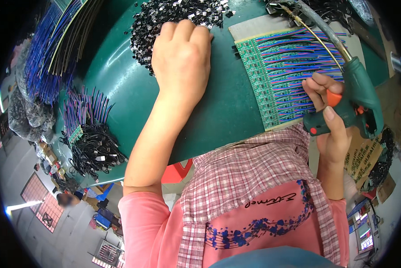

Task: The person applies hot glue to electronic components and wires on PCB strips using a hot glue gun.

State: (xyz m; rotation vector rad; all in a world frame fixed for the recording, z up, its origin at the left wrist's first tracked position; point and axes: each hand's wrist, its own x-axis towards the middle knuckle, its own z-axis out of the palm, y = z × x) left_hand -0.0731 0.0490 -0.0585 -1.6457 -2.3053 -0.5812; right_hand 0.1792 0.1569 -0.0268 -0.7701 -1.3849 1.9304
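1. Left of the circuit-board panel (261, 85), a worker's left hand (182, 56) rests, back upward, on a pile of black connectors (164, 13). The fingers bend down into the heap with their tips hidden; how far apart they are, and whether they pinch a piece, cannot be told.
2. At the panel's right side, the right hand (336, 138) grips a green pistol-shaped tool (359, 82), fingers curled in by the orange trigger (333, 98) and thumb over the handle. Its metal tube (330, 35) slants above the panel's far right part.
3. The panel lies on a pale sheet (249, 27) on the green table (223, 107), its coloured wires (290, 67) fanning to the right.
4. The connectors look light, hard and small, likely apt to scatter; a fingertip pinch on the housing should suit.
5. The panel appears thin and stiff, its wires soft and its joints probably fragile: best held by the bare board edge. The tool seems top-heavy and possibly hot at the tip, safest by its handle.
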